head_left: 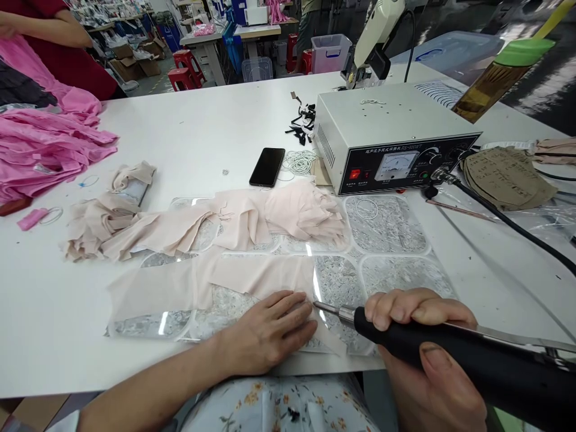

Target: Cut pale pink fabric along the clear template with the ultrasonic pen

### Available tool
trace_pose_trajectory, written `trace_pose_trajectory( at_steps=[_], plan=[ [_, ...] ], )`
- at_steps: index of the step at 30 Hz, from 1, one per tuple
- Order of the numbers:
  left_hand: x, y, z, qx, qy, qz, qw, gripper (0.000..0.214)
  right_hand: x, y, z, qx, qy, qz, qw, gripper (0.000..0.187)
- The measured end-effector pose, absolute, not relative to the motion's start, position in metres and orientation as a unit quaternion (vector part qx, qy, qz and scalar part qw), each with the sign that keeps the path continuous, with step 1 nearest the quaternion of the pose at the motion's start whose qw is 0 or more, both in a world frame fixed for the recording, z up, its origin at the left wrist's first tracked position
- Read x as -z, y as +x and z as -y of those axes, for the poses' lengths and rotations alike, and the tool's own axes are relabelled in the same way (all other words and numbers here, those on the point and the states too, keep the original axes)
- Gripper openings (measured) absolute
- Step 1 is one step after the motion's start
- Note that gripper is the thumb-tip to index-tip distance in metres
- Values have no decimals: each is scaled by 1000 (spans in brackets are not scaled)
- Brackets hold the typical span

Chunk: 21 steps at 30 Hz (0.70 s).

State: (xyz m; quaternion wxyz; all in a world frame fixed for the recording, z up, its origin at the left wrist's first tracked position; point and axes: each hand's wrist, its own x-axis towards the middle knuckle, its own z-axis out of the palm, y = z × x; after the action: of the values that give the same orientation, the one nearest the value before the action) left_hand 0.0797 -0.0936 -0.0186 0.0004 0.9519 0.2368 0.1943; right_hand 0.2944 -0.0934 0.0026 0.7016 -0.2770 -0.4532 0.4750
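My left hand (272,331) lies flat, fingers stretched out, pressing a piece of beige fabric (211,282) onto a clear textured mat (387,228) near the table's front edge. My right hand (427,354) is wrapped round a black handheld cutting tool (454,354). Its metal tip (321,306) touches the fabric just right of my left fingertips. A black cable (508,222) runs from the tool to a grey control box (391,141) with a dial meter.
More beige fabric pieces (130,225) are heaped to the left. Pink garments (45,144) lie at the far left beside a person in red (58,36). A black phone (267,167), white elastic loops (300,162) and brown paper patterns (506,177) sit on the white table (189,132).
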Motion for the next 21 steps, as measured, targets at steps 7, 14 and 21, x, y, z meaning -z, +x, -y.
trace_pose_trajectory(
  at_steps=[7, 14, 21],
  plan=[
    [20, 79, 95, -187, 953, -238, 7, 24, 4, 295, 87, -467, -261, 472, 701, 6],
    [21, 61, 100, -162, 956, -243, 24, 28, 11, 307, 88, -422, -312, 431, 734, 11],
    [15, 28, 109, -127, 930, -343, 24, 35, 12, 318, 94, -351, -398, 393, 751, 5]
  ],
)
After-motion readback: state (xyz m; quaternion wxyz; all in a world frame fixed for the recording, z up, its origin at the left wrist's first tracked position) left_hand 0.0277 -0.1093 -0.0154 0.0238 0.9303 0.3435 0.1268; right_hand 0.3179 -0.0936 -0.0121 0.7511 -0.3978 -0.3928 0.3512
